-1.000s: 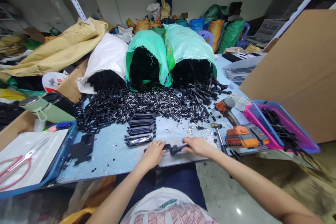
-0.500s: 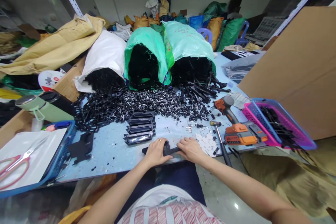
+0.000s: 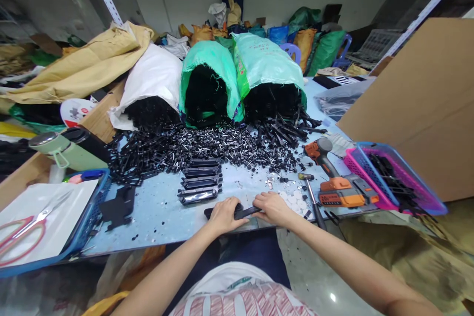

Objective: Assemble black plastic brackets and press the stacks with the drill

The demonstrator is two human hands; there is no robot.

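Note:
Near the front edge of the table lies a long black plastic part [image 3: 246, 213], partly covered by my hands. My left hand [image 3: 224, 216] is closed over its left portion, thumb stretched along the near side. Around its right end, the fingers of my right hand [image 3: 273, 208] are closed. Just beyond my left hand, several similar black parts [image 3: 200, 182] lie side by side in a neat stack. White round discs [image 3: 296, 201] are spread beside my right hand. Farther back is a heap of small black pieces with metal pins [image 3: 222, 144].
At the right are a hammer [image 3: 314, 203], an orange cordless drill [image 3: 342, 191] and a blue basket [image 3: 374, 150] in a pink one. Three open sacks, including a white one [image 3: 155, 71], stand behind the heap. Scissors [image 3: 31, 227] and a green cup [image 3: 70, 150] are at left.
The view has shifted slightly. More of the black part shows between my hands, and my left hand's fingers have moved a little on it. Both hands keep hold.

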